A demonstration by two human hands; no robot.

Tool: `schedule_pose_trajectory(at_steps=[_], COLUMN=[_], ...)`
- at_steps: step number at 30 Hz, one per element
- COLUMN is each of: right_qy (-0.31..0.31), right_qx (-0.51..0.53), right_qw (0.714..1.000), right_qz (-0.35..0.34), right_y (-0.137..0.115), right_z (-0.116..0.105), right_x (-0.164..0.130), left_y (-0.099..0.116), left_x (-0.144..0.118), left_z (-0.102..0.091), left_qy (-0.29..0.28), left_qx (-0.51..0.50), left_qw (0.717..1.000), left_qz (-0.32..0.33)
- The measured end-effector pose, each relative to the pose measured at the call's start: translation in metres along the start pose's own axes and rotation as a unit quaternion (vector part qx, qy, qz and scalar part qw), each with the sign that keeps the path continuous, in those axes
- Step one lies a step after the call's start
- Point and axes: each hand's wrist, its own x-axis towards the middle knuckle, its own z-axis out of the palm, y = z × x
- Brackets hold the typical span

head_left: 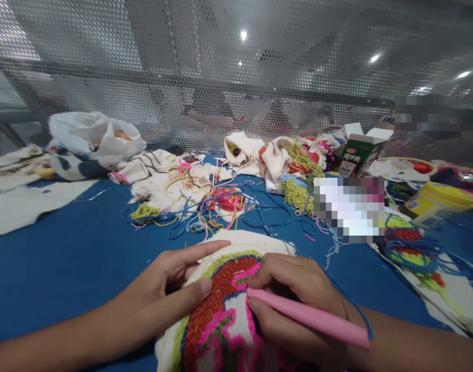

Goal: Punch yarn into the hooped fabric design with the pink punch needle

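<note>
My right hand (298,305) grips a pink punch needle (309,317), its tip down at the stitched cloth. Blue yarn (354,305) runs from the tool's rear end. Under both hands lies a piece of punch-needle embroidery (209,297) on white cloth, with a lime border, a rust-red band and bright pink and green loops; the cloth seems stretched on a hoop. At its left edge, my left hand (170,284) holds the work, thumb on top and index finger along the far rim. The other left fingers are partly hidden. My right hand covers part of the design.
The blue table (85,263) carries tangled yarn (267,217) and cloth scraps (162,181). A white plastic bag (96,134) stands back left. Toward the right are a green box (358,150), a yellow tub (438,201) and more embroidered cloth (407,237). A perforated metal screen (162,93) rises behind.
</note>
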Motion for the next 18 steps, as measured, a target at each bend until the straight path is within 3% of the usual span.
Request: schedule_pose_trajectory(at_steps=[18], right_qy=[0.007], right_qx=[-0.012], right_qw=[1.0], right_qz=[0.0], right_y=[-0.0019], right_z=[-0.001], right_x=[-0.0016], left_y=[-0.002], left_x=[-0.0006], left_z=[-0.001], left_qy=[0.011], left_qx=[0.001], left_qw=[1.0], left_qz=[-0.002])
